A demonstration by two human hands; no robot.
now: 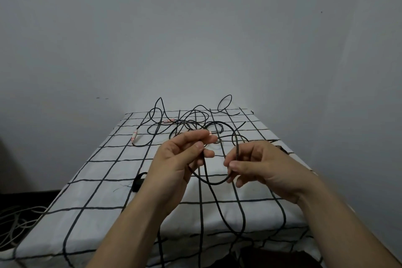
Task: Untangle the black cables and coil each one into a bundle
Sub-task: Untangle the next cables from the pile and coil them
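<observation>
From the head camera: your left hand [185, 155] pinches the black cable [214, 183] near its taped end. Your right hand [261, 165] pinches the same loop, and both are raised over the checked tablecloth [97, 180]. The tangle [191, 122] lies at the far edge. Feed slack gently, match each loop's size, and don't yank.

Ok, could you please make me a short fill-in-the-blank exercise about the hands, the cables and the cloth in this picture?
1. The cable pinched by the left hand and the right hand is ____ in colour.
2. The tablecloth has black lines on a ____ ground.
3. The pale cables lie low at the ____ edge of the picture.
Missing words: black; white; left.
</observation>
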